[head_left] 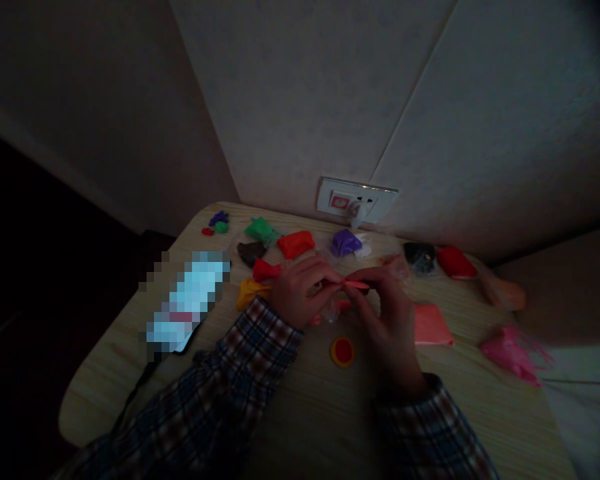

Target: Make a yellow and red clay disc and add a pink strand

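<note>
Between the fingertips of both hands is a small, flat, salmon-pink piece of modelling clay [356, 285]. My left hand [304, 288] pinches its left end, and my right hand [387, 310] grips the other end between thumb and fingers. Below them on the table lies a round disc of clay [343, 351], yellow-orange at the rim and red in the middle. A salmon-pink clay pack [431, 325] rests just right of my right hand. Beside my left wrist are a yellow clay pack [251, 292] and a red one [267, 270].
Along the back of the wooden table [115, 373] lie green [263, 231], orange-red [296, 245], purple [346, 243] and black [420, 256] clay packs. A lit phone [187, 300] with a cable lies left. A pink bag [513, 350] sits right. Behind is a wall socket [357, 200].
</note>
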Demonstrator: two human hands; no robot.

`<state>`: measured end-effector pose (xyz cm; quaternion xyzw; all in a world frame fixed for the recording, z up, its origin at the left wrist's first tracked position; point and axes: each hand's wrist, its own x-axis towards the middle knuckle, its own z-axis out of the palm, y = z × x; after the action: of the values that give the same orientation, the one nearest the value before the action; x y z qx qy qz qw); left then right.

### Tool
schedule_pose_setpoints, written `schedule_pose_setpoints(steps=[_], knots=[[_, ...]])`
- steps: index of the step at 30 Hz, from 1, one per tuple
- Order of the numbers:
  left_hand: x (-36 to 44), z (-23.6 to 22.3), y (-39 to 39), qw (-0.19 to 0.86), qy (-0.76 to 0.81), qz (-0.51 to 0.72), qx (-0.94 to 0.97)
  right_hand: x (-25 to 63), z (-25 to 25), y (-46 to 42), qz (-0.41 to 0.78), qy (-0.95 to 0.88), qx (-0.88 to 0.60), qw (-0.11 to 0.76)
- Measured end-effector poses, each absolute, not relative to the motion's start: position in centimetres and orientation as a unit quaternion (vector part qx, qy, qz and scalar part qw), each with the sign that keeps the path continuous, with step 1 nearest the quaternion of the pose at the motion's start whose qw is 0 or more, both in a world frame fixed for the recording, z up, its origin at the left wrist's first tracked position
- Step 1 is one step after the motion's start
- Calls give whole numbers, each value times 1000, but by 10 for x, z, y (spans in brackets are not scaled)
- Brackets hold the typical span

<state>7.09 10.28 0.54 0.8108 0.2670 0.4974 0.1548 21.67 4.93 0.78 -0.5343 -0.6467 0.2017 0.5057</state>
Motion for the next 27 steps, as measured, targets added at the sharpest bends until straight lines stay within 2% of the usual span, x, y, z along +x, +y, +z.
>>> schedule_pose_setpoints(steps=[17,27], knots=[[71,5,103,200,275,473,813,218,5,48,196,-615,-542,537],[69,6,104,211,280,464,813,219,4,47,192,-618,-552,526]])
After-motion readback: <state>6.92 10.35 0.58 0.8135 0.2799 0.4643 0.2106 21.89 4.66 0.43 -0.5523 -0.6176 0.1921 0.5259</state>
